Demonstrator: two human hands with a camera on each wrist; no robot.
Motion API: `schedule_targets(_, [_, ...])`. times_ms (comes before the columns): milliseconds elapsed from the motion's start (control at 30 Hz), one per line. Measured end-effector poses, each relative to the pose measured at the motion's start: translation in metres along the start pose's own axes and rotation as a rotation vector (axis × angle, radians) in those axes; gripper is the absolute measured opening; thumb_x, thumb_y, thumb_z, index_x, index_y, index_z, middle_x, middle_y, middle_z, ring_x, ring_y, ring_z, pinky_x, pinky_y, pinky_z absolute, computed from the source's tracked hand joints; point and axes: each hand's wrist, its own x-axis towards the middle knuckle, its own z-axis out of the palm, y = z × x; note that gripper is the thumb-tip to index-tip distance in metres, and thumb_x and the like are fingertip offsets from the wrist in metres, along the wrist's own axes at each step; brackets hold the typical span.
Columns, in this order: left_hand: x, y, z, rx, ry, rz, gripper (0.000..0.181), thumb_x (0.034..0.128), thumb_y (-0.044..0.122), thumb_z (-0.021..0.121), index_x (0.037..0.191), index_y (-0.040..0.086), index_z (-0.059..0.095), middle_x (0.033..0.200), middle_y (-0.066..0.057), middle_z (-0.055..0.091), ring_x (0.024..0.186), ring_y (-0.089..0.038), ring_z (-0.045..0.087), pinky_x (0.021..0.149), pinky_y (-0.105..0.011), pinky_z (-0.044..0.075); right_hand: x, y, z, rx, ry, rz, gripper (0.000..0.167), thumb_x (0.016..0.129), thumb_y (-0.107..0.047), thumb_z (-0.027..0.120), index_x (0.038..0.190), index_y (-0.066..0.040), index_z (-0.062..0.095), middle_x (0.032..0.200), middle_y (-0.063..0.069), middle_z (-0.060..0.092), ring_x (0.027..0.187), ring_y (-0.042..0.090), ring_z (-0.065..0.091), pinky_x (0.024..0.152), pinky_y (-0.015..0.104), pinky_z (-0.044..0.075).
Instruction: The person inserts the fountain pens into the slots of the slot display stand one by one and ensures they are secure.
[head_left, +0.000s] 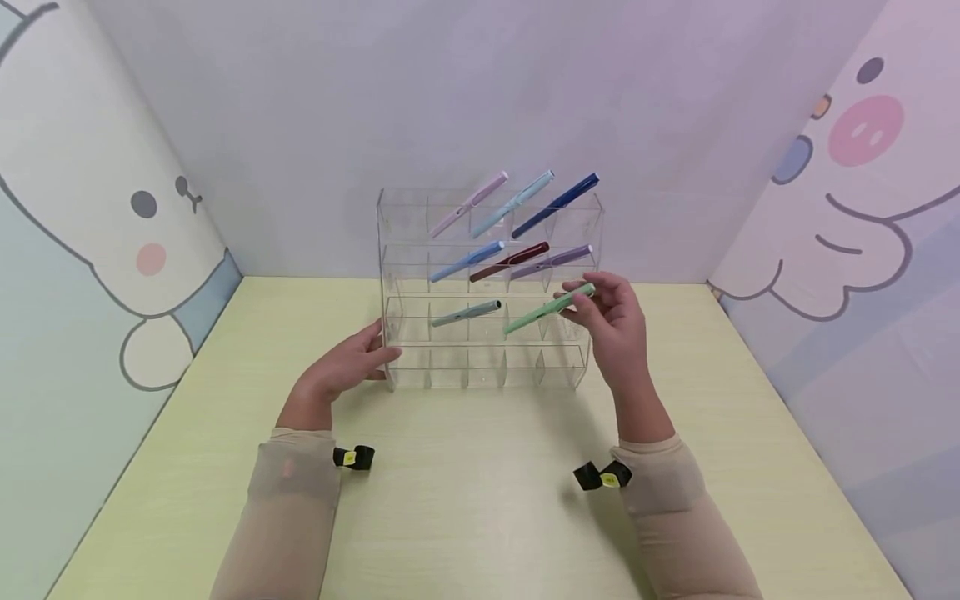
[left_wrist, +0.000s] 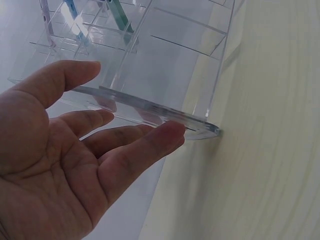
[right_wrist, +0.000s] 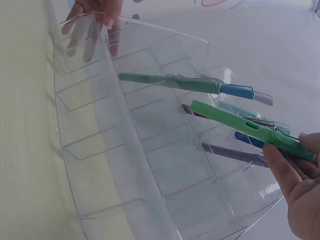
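A clear tiered acrylic pen rack (head_left: 483,357) stands on the table. My right hand (head_left: 617,329) pinches a light green pen (head_left: 543,312) near its upper end, between thumb and fingers. The pen slants down to the left over the third tier from the top; whether its lower end touches the rack I cannot tell. To its left, a grey-green pen (head_left: 467,313) leans in the same tier. My left hand (head_left: 347,363) is at the rack's left side, its extended fingers (left_wrist: 142,145) against the outer panel and the thumb by the front edge.
The top tier holds a lilac pen (head_left: 468,205), a pale blue pen (head_left: 514,204) and a navy pen (head_left: 557,206). Below lean a blue pen (head_left: 467,262), a dark red pen (head_left: 510,262) and a purple pen (head_left: 552,262). A wall (head_left: 315,150) rises behind the table (head_left: 465,500).
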Motion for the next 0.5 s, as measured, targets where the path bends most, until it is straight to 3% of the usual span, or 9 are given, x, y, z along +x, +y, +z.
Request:
schedule_targets(233, [0.0,0.0,0.0,-0.002,-0.003,-0.002,0.082,0.0985,0.042,0.057,0.159,0.03,0.003,0.161,-0.01,0.026,0.138,-0.031,0.043,0.106,-0.05,0.045,0.001,0.008,0.002,0.082,0.157,-0.059,0.029,0.096,-0.003,0.06,0.122,0.004,0.05,0.111,0.02,0.066,0.101,0.026,0.07,0.086,0.039,0.058])
schedule_targets(500, [-0.001,0.002,0.0,-0.001,0.003,-0.003,0.083,0.0984,0.042,0.057,0.159,0.028,0.002,0.162,-0.01,0.024,0.139,-0.031,0.043,0.105,-0.049,0.047,-0.001,0.018,0.008,0.069,0.165,-0.067,0.028,0.096,-0.002,0.06,0.12,0.006,0.05,0.112,0.021,0.066,0.099,0.024,0.071,0.085,0.037,0.058])
